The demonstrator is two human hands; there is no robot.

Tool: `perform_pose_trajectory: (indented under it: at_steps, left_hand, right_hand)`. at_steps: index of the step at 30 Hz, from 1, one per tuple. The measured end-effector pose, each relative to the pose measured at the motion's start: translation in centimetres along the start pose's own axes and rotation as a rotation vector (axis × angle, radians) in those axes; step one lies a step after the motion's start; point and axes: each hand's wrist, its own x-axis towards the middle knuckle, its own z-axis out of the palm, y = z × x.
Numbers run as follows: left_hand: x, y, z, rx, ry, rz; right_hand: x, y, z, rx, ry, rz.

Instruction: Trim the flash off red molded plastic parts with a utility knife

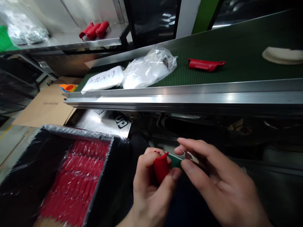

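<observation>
My left hand (151, 186) is wrapped round a red curved plastic part (161, 167), held upright at the lower middle of the head view. To its right, my right hand (213, 179) holds a small shiny metal piece (188, 156) near the thumb and fingertips; its exact shape is hard to make out. The two hands are close together but apart. Another red part (205, 64) lies on the green conveyor belt (243, 41) beyond them.
A black box (118, 176) at the lower left holds many wrapped red parts (78, 179). Clear plastic bags (149, 67) and a pale curved piece (282, 55) lie on the belt behind its metal rail (189, 94). Several red parts (94, 30) sit on a metal shelf (63, 42).
</observation>
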Motion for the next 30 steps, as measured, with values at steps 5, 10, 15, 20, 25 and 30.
perform_pose_trajectory:
  at_steps: [5,10,15,20,25,30]
  left_hand:
    - [-0.1,0.5,-0.2,-0.16,-0.043,-0.197]
    - [0.8,0.8,-0.6,-0.66,-0.337,-0.589]
    - [1.1,0.2,-1.7,-1.054,-0.588,-0.924]
    - [0.9,0.6,-1.7,-1.143,-0.559,-0.99]
    - [1.4,1.3,-1.6,-1.126,-0.584,-1.072]
    - [1.4,2.1,-1.4,-1.022,-0.542,-1.031]
  right_hand:
    - [1.1,-0.5,0.4,0.105,-0.033,0.061]
    - [1.3,0.3,-0.3,-0.025,-0.072,-0.015]
    - [1.3,1.8,-2.2,-0.217,-0.175,-0.344]
    - [1.8,2.4,-3.9,-0.362,-0.241,-0.539]
    - [2.0,2.4,-4.2,-0.4,-0.254,-0.613]
    - [2.0,2.9,-4.1,-0.448,-0.247,-0.65]
